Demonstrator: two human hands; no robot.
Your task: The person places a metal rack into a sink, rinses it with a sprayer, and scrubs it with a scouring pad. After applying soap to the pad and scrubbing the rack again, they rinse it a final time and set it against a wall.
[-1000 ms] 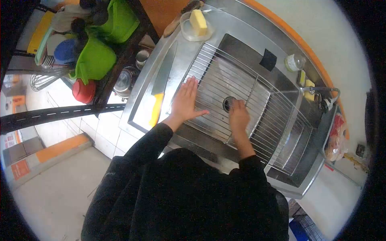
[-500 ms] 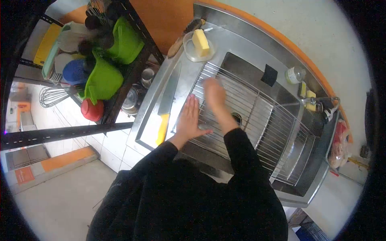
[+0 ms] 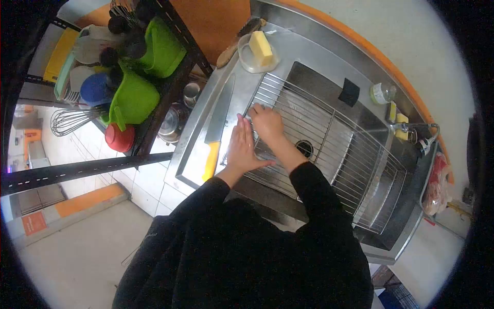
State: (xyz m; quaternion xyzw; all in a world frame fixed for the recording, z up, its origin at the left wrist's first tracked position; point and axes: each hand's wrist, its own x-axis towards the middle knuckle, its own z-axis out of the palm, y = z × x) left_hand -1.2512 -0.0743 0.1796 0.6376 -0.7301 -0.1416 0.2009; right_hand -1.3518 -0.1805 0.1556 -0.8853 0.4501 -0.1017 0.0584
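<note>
A wire rack [image 3: 329,135] lies across the steel sink [image 3: 309,77]. My left hand [image 3: 241,149] is flat against the rack's left end, fingers stretched and thumb out to the side. Just right of its fingertips, my right hand [image 3: 266,123] presses on the bars with curled fingers. Whatever it may hold is hidden under the palm. Beside my left hand, a large knife with a yellow handle [image 3: 211,160] rests on the steel ledge, blade pointing away. Beyond the rack's far left corner, a yellow sponge [image 3: 262,48] stands in a clear plastic dish [image 3: 248,61].
A dark pad [image 3: 349,92] and a glass jar [image 3: 382,93] sit along the sink's back edge, with a tap [image 3: 422,127] farther right. Shelving at left holds green containers [image 3: 135,98], a red bowl [image 3: 119,138] and a whisk [image 3: 72,121].
My right hand has moved left and toward me along the bars, ending close to my left fingertips. My left hand stays on the rack's end. The view has shifted slightly.
</note>
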